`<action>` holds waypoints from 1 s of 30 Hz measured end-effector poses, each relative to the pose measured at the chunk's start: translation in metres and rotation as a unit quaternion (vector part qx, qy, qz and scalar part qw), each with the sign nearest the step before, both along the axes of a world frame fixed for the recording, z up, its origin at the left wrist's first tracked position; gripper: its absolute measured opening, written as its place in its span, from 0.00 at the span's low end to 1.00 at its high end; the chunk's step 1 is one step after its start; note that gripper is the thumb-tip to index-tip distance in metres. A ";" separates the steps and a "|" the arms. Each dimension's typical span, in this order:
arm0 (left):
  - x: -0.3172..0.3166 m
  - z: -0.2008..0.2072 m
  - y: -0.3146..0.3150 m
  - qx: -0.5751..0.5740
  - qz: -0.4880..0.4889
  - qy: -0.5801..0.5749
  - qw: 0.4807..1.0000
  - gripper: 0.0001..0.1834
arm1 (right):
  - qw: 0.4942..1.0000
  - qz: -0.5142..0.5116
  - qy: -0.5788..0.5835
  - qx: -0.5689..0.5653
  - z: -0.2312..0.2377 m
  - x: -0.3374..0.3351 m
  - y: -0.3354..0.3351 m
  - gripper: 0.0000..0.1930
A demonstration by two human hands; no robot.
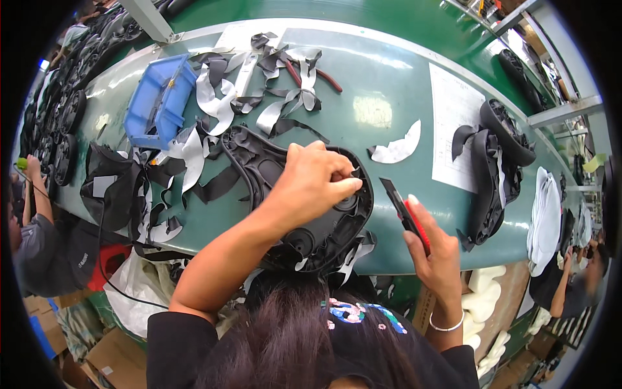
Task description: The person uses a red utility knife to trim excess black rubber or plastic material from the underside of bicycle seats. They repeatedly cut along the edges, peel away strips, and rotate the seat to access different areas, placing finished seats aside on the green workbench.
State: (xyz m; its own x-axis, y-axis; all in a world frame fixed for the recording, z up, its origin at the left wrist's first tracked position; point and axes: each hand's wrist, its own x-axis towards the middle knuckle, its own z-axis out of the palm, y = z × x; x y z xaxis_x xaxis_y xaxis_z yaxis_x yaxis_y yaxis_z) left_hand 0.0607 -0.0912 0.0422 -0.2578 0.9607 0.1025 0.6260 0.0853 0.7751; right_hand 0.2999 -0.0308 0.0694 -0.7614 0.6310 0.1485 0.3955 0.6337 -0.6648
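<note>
On the green table in front of me lies a black moulded shell (321,230) with dark fabric wrapped round its rim. My left hand (314,178) is over its upper right part, thumb and forefinger pinched together near the inner edge. A small pale bit shows at those fingertips, too small to name. To the right of the shell, my right hand (435,249) grips a red and black utility knife (409,217). Its dark blade end points up and left, apart from the shell. A white curved fabric scrap (398,146) lies beyond the knife.
A blue bin (138,104), black and white scraps (217,107) and red-handled pliers (332,80) lie at the far left and middle. Right are a paper sheet (447,129) and black padded parts (486,181). Other people (48,249) work at both sides.
</note>
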 end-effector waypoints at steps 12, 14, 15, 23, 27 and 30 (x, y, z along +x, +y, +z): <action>-0.016 0.019 -0.011 -0.030 0.047 -0.504 0.862 0.10 | 0.980 0.012 -0.181 0.082 -0.002 -0.004 -0.037 0.30; -0.006 0.016 -0.007 -0.035 0.030 -0.470 0.881 0.10 | 0.983 -0.019 -0.164 0.084 -0.006 -0.013 -0.035 0.29; -0.002 0.016 -0.003 -0.034 0.022 -0.451 0.891 0.10 | 0.986 -0.023 -0.150 0.073 -0.007 -0.021 -0.028 0.29; -0.036 0.004 0.030 0.037 -0.024 -0.309 0.950 0.18 | 0.999 -0.050 -0.002 0.001 -0.025 -0.044 0.007 0.25; -0.042 -0.003 0.032 0.015 -0.025 -0.345 0.938 0.15 | 0.998 -0.045 0.034 0.010 -0.022 -0.046 0.007 0.24; -0.042 0.001 0.034 0.026 -0.009 -0.367 0.930 0.14 | 0.984 -0.015 -0.148 0.097 -0.014 -0.058 0.016 0.25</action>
State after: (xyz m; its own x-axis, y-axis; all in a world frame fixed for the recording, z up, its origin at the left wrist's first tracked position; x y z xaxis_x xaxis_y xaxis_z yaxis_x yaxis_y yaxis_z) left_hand 0.0188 -0.0569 0.0430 -0.2604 0.9643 -0.0485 -0.0718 0.0307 0.9969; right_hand 0.2419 -0.0151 0.0556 -0.7703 0.6362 0.0433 0.5747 0.7221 -0.3851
